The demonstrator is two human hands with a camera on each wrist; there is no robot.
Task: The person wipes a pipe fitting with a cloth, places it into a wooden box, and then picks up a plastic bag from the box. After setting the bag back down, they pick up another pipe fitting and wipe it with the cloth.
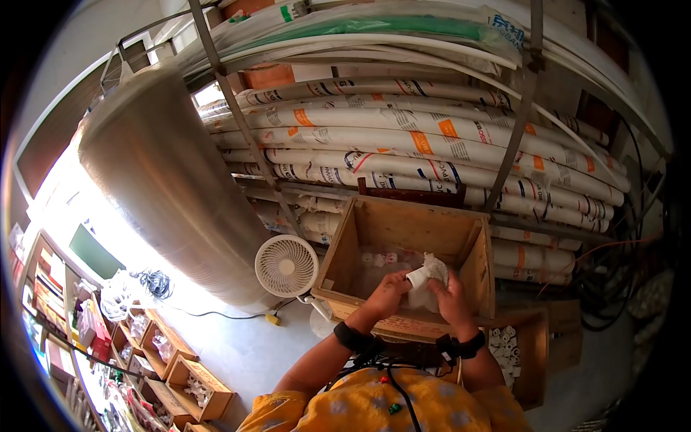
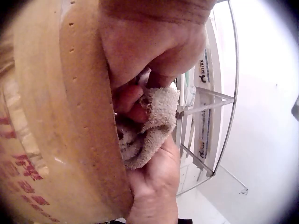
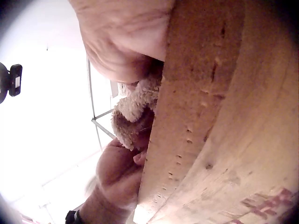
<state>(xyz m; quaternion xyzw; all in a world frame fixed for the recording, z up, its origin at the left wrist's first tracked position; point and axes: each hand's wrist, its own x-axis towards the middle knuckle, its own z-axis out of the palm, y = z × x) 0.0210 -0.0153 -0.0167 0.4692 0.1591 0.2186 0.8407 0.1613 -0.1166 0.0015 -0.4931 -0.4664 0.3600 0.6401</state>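
Observation:
Over the front wall of a wooden crate (image 1: 414,327), both hands hold a whitish, rough-textured cloth (image 1: 435,268). The left hand (image 1: 389,295) pinches a smooth white piece (image 1: 417,278) at the cloth's left side. The right hand (image 1: 453,298) grips the cloth from the right. In the left wrist view the left hand (image 2: 154,44) is above the fuzzy cloth (image 2: 161,109), its fingers curled in beside it. The right wrist view has the right hand (image 3: 128,44) over the cloth (image 3: 133,109), its fingertips hidden behind the crate edge (image 3: 187,116).
Clear plastic bags (image 1: 381,261) lie inside the crate. A white fan (image 1: 286,266) stands at its left, and a box of white fittings (image 1: 504,353) at its right. Racked pipes (image 1: 403,137) run behind. A large wrapped roll (image 1: 169,180) leans at left, above small wooden boxes (image 1: 198,389).

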